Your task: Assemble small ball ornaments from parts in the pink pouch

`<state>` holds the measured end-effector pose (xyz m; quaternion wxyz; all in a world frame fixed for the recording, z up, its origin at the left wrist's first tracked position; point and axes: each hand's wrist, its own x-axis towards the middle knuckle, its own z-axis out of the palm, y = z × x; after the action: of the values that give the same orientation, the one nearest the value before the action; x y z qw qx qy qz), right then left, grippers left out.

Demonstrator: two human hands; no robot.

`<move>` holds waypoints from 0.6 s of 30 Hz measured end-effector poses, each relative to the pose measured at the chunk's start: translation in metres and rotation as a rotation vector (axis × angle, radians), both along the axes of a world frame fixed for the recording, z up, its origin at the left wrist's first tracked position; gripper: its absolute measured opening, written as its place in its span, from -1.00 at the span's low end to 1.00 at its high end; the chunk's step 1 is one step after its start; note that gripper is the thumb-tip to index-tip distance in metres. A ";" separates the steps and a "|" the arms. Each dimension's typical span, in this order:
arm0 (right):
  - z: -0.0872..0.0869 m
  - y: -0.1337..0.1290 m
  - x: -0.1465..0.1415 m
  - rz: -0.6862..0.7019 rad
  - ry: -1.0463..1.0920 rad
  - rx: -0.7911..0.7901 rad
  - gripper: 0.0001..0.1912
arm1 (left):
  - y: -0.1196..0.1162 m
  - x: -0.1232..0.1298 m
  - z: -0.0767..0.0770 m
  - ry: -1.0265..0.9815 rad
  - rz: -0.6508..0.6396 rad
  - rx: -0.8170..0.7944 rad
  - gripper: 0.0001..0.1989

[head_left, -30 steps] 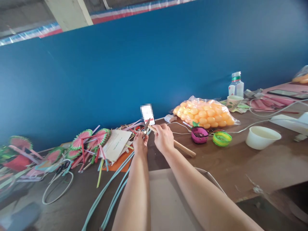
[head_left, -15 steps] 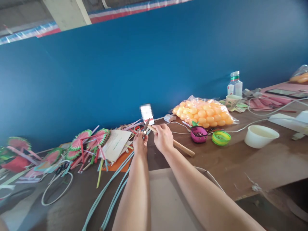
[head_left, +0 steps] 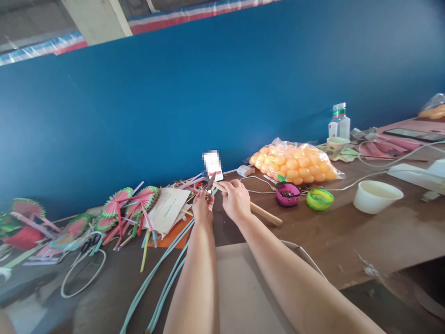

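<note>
My left hand [head_left: 203, 206] is closed around a small metal tool with a dark pointed blade [head_left: 211, 181]; its handle is hidden in my fingers. The blade points up and away from me. My right hand [head_left: 236, 199] grips a light wooden stick [head_left: 266, 213]. One end of the stick sticks out between finger and thumb close to the blade, and whether they touch I cannot tell. The other end slants down to the right, over the table. Behind the blade, a phone [head_left: 216, 175] with a lit, partly blurred screen leans by the blue wall.
Watermelon-patterned paper fans [head_left: 118, 204], papers [head_left: 168, 208] and light blue cords [head_left: 142, 297] lie left. On the right are a bag of orange balls [head_left: 295, 162], a purple pouch [head_left: 288, 194], a green container [head_left: 320, 199], a white cup [head_left: 377, 197] and bottles [head_left: 340, 123].
Almost nothing differs. Both hands stay in place with the blade and the stick, and the view has shifted very slightly.
</note>
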<state>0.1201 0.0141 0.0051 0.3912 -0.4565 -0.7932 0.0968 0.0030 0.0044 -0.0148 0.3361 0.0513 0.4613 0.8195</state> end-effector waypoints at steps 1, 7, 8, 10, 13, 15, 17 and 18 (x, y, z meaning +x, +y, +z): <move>0.000 0.000 0.000 -0.010 0.016 0.004 -0.62 | 0.000 0.000 0.000 0.000 0.001 0.002 -0.98; -0.001 0.001 0.000 -0.004 0.009 0.009 -0.62 | 0.000 -0.001 -0.001 0.022 -0.013 0.006 -0.96; -0.001 0.001 0.000 -0.007 0.013 0.013 -0.62 | 0.000 -0.001 -0.001 0.023 -0.014 0.004 -0.97; -0.001 0.001 0.000 -0.020 0.028 0.022 -0.62 | 0.000 -0.001 -0.001 0.023 -0.014 0.003 -0.98; -0.002 0.001 0.000 -0.014 0.014 0.020 -0.63 | 0.000 -0.001 -0.001 0.021 -0.016 -0.003 -0.98; -0.002 0.001 0.001 -0.004 -0.003 0.017 -0.63 | 0.000 -0.001 -0.001 0.020 -0.020 -0.009 -0.97; -0.001 0.001 0.001 -0.009 0.002 0.017 -0.62 | 0.000 -0.001 -0.001 0.020 -0.019 -0.013 -0.98; -0.001 0.000 0.001 -0.013 0.005 0.015 -0.62 | 0.000 -0.001 -0.001 0.023 -0.016 -0.010 -0.98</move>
<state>0.1208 0.0143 0.0042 0.3972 -0.4584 -0.7900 0.0897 0.0016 0.0048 -0.0158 0.3375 0.0627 0.4689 0.8138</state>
